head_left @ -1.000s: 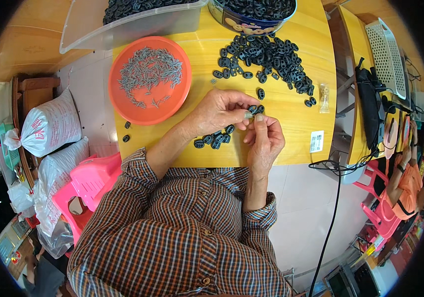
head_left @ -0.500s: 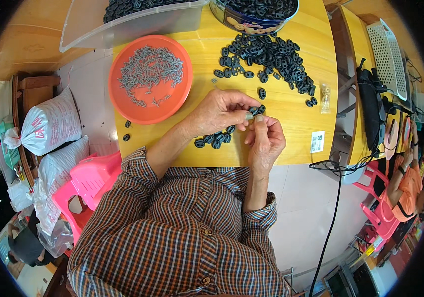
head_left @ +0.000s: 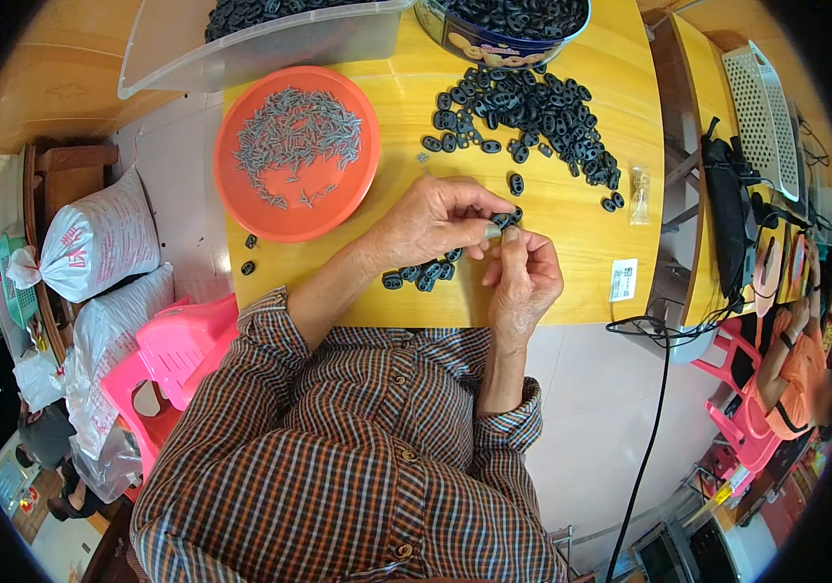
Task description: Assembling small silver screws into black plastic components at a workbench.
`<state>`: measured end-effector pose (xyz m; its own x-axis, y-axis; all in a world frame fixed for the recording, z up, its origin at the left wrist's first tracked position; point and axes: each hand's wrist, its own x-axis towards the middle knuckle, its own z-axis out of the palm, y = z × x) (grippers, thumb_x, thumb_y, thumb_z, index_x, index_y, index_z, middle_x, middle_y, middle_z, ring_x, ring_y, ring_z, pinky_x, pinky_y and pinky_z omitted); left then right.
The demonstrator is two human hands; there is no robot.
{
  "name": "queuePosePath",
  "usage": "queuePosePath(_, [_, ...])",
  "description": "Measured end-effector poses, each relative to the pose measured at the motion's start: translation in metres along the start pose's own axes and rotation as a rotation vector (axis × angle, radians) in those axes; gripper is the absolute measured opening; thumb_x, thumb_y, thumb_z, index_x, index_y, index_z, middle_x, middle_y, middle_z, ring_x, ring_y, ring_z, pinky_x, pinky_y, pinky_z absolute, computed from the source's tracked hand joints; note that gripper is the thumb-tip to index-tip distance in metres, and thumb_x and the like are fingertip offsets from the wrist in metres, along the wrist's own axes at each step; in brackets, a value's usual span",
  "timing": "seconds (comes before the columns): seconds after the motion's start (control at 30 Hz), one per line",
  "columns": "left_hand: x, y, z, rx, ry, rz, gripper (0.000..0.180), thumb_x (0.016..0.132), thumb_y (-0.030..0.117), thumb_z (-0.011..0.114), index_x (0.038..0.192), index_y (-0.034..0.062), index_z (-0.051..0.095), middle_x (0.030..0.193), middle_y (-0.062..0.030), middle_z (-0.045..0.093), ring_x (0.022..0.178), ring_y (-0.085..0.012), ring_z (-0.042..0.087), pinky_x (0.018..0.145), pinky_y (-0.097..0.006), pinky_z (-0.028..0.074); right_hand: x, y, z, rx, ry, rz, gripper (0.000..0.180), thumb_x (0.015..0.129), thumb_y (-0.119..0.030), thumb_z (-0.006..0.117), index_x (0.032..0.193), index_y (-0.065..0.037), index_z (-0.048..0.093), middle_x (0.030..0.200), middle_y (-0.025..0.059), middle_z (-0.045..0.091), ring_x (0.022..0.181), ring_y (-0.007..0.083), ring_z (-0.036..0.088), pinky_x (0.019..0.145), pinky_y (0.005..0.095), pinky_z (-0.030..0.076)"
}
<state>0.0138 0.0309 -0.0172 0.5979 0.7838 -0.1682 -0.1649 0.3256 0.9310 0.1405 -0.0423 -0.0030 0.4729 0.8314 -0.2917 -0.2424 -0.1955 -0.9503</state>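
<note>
Both hands (head_left: 479,243) pinch one black link (head_left: 505,219) lengthwise crosswise.

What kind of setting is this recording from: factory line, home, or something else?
Probably a home or small workshop doing piecework by hand. A yellow table holds a pile of black oval parts and an orange dish of small metal pins; white filled sacks and pink plastic stools stand beside it.

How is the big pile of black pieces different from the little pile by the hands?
The big pile of black pieces holds many more than the little pile. The big pile spreads loosely across the far part of the yellow table, past both hands; the little pile sits bunched tight under the left hand, near the table's front edge. Both look like the same small black oval links, like the one pinched between the left hand and right hand.
</note>
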Motion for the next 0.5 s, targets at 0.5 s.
queuePosePath(0.5, [0.0000,-0.0014,0.0011,-0.005,0.013,0.010,0.025,0.085,0.001,0.060,0.109,0.0009,0.063,0.077,-0.0012,0.063,0.064,-0.0051,0.059,0.058,-0.020,0.050,-0.0017,-0.0017,0.0020,0.000,-0.015,0.015,0.016,0.091,-0.015,0.057,0.083,-0.001,0.052,0.067,0.0053,0.059,0.045,0.0061,0.047,0.040,0.0183,0.034])
